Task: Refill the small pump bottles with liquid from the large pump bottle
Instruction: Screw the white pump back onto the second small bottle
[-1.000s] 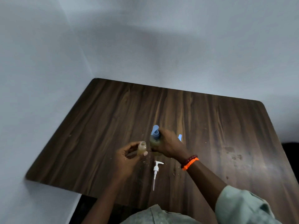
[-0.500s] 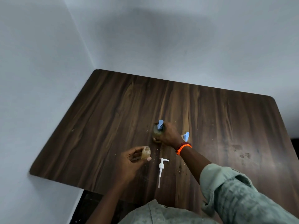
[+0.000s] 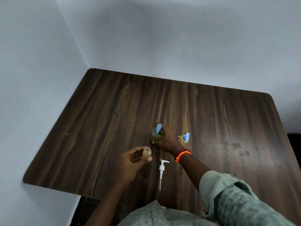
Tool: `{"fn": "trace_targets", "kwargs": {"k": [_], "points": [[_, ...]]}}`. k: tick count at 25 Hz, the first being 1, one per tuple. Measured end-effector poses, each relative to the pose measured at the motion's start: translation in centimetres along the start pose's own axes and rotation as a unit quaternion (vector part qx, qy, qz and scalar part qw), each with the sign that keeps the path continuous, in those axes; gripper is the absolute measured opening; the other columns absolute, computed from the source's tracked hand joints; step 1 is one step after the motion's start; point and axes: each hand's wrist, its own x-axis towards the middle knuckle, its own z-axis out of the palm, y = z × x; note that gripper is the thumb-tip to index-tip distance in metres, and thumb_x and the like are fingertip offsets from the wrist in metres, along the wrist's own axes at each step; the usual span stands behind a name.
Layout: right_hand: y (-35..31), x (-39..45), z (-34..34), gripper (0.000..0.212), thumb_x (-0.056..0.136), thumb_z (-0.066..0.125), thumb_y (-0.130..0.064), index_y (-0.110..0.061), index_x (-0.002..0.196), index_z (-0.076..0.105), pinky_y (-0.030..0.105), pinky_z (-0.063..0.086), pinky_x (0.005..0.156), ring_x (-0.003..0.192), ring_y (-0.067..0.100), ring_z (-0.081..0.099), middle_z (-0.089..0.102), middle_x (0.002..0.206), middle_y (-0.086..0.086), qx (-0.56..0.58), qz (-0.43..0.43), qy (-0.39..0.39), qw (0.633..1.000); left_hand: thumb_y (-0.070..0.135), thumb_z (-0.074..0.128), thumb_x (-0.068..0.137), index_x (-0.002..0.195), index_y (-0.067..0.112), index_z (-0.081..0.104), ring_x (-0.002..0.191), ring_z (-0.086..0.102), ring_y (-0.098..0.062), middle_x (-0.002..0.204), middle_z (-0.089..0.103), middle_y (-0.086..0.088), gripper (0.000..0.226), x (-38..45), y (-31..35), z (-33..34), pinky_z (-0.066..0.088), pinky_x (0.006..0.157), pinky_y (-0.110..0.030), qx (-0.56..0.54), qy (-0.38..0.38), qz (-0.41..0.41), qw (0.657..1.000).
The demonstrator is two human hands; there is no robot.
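Note:
My right hand (image 3: 167, 139) is wrapped around the large pump bottle (image 3: 156, 136), which stands upright on the table with amber liquid and a blue pump head. My left hand (image 3: 133, 160) holds a small open bottle (image 3: 146, 153) of yellowish liquid, its neck uncovered, just left of and nearer than the large bottle. A white pump head with its long tube (image 3: 161, 172) lies flat on the table between my forearms. Another small bottle with a blue pump (image 3: 184, 139) stands right of my right hand.
The dark wood table (image 3: 105, 119) sits in a corner, with grey walls at its far and left edges. Small crumbs and smudges mark the surface right of the bottles. My grey-green sleeve (image 3: 231, 196) covers the near right part.
My right hand has carried the large bottle away from the small open bottle and set it farther out on the table. My left hand stays where it was with the small bottle.

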Motion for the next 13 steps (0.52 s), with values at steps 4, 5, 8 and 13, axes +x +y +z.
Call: {"fn": "trace_targets", "kwargs": {"k": [4, 5, 8, 13], "points": [[-0.4, -0.9, -0.6, 0.088, 0.092, 0.075, -0.028, -0.011, 0.161, 0.023, 0.041, 0.049, 0.111, 0.133, 0.031, 0.057, 0.053, 0.150, 0.014, -0.013, 0.026, -0.030, 0.999, 0.013, 0.091, 0.077, 0.110, 0.031, 0.079, 0.106, 0.077, -0.008, 0.109, 0.082, 0.014, 0.039, 0.3, 0.0, -0.2, 0.060, 0.094, -0.025, 0.007, -0.015, 0.007, 1.000], [-0.2, -1.6, -0.7, 0.093, 0.091, 0.076, -0.023, -0.008, 0.162, 0.018, 0.041, 0.050, 0.109, 0.132, 0.032, 0.057, 0.050, 0.151, 0.016, -0.044, 0.031, -0.026, 0.998, 0.013, 0.091, 0.076, 0.109, 0.032, 0.079, 0.105, 0.077, -0.007, 0.108, 0.082, 0.014, 0.040, 0.3, 0.1, -0.2, 0.060, 0.093, -0.024, 0.006, -0.015, 0.008, 1.000], [2.4, -5.0, 0.3, 0.035, 0.090, 0.070, -0.015, -0.008, 0.122, 0.061, 0.037, 0.060, 0.086, 0.105, 0.030, 0.071, 0.069, 0.115, 0.012, -0.193, 0.047, 0.011, 0.980, 0.011, 0.091, 0.076, 0.109, 0.030, 0.079, 0.106, 0.078, -0.009, 0.108, 0.083, 0.012, 0.040, 0.5, 0.0, -0.2, 0.060, 0.093, -0.025, -0.007, -0.014, 0.006, 1.000], [5.2, -8.9, 3.7, 0.041, 0.086, 0.077, -0.042, -0.015, 0.113, 0.061, 0.024, 0.048, 0.080, 0.099, 0.015, 0.058, 0.062, 0.107, 0.000, -0.146, 0.125, -0.003, 0.981, 0.003, 0.089, 0.076, 0.111, 0.019, 0.079, 0.104, 0.078, -0.011, 0.106, 0.084, 0.005, 0.040, 0.6, 0.2, 0.3, 0.061, 0.093, -0.026, -0.016, -0.015, 0.004, 1.000]]}}
